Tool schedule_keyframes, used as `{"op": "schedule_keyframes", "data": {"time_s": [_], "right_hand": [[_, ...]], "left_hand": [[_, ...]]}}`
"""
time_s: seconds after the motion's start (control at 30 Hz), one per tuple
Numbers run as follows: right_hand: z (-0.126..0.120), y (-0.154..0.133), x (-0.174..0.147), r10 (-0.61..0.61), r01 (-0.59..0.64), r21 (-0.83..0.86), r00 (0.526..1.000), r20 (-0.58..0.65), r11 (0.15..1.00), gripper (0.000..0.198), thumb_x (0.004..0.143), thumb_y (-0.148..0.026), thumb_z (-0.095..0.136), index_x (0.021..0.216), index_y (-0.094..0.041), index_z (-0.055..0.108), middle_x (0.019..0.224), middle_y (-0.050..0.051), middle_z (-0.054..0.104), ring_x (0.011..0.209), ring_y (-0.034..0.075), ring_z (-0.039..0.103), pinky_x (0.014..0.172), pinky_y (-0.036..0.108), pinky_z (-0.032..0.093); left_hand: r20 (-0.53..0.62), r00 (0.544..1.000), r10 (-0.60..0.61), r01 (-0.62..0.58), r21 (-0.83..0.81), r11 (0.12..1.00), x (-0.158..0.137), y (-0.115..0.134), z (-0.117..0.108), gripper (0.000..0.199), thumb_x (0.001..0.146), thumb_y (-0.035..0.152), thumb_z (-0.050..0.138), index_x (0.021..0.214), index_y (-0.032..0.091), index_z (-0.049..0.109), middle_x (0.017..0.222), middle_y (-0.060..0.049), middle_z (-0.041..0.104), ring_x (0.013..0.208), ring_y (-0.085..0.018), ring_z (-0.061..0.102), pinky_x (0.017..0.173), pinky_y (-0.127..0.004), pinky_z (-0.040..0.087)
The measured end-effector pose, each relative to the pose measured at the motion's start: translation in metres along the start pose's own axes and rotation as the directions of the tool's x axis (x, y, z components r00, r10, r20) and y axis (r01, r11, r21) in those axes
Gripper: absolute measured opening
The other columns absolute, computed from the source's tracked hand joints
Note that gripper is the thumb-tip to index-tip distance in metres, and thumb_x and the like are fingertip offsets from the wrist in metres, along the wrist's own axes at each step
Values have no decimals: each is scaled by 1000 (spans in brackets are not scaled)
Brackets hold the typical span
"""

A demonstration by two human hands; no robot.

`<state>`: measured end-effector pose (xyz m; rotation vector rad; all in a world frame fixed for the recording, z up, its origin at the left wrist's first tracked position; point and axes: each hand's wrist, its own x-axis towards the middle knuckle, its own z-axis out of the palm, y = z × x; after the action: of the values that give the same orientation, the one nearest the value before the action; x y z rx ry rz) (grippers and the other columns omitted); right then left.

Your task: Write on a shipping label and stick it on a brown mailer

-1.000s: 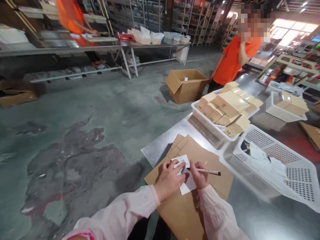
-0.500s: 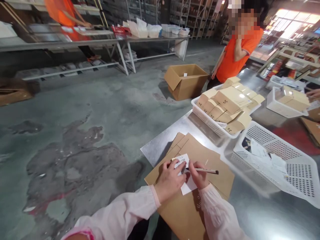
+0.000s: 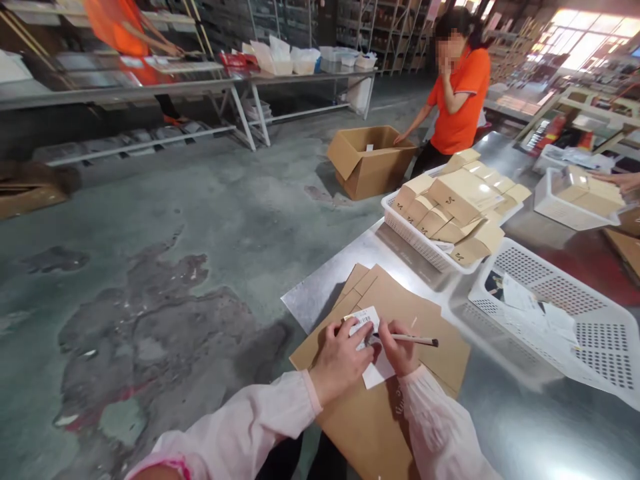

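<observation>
the right hand (image 3: 400, 347) pinches a slim pen (image 3: 413, 341), its tip down on a white label (image 3: 373, 347) and its dark cap pointing off to the right. the left hand (image 3: 340, 360) lies flat with fingers spread, pressing on the label's left side. the label is a small white slip with a printed barcode near its top edge; it lies on a stack of flat brown cardboard sheets (image 3: 400, 407) at the near corner of the steel worktop (image 3: 525, 427). just right stands a white perforated basket (image 3: 565, 320) holding loose papers; beyond, another white basket (image 3: 425, 243) is piled with small tan boxes (image 3: 463, 207). a person in an orange shirt (image 3: 457, 100) touches an open carton (image 3: 370, 160) on the floor.
</observation>
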<state>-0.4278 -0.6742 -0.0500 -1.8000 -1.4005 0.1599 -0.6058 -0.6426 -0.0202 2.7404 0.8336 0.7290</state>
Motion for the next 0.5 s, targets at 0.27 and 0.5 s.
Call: {"op": "schedule_keyframes", "data": {"time_s": [0.27,0.5], "right_hand": [[-2,-10,4,1,-2,28,1000,21,1000,50,89,-46,49,47,-20,47,41,-3,41,38,8,37,42,24,30],[-4,-14,6,-22,22,17,999,23,1000,50,89,-47,48,47,-20,46,40,-3,41,37,8,37,41,24,29]], "left_hand": [[4,1000,2,-2,-3,1000,1,-1,-2,16,95,34,53,89,28,66,137,3,59,122,-28,41,84,-47,29],[10,1000,6,-6,-1,1000,1,0,0,16,96,35,52,92,29,66,137,3,59,122,-28,41,84,-46,30]]}}
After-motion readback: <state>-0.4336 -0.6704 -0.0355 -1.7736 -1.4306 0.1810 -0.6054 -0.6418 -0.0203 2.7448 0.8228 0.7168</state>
